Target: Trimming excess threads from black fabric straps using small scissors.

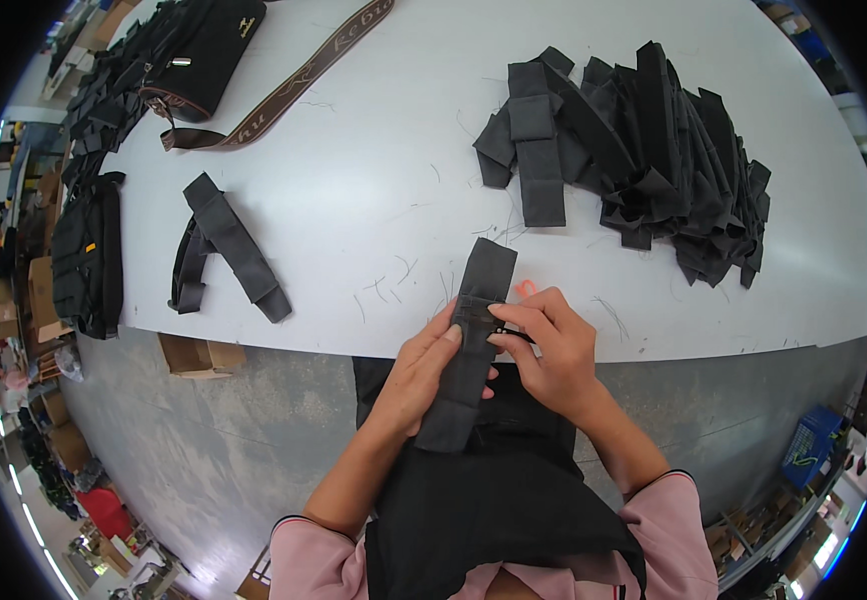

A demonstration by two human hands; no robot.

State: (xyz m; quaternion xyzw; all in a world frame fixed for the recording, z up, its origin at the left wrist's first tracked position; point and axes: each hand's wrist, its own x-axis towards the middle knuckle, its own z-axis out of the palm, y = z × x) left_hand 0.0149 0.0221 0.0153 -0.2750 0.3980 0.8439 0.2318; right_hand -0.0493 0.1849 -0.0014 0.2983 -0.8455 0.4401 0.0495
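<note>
The left fingers (451, 336) hold a strip (446, 415) at the counter's (404, 120) near edge; the right fingers (534, 318) meet its right side. Beyond and right of this strip lies a strip pile (654, 160); left of it, a folded piece (234, 237); farther left, a case (87, 265); beyond and left, a shoulder bag (216, 75).

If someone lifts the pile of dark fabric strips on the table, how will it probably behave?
The pile would probably come apart rather than lift as one, because its strips overlap at many angles. Each strip is likely flexible yet not fully limp, as some look folded while others lie straight.
</note>
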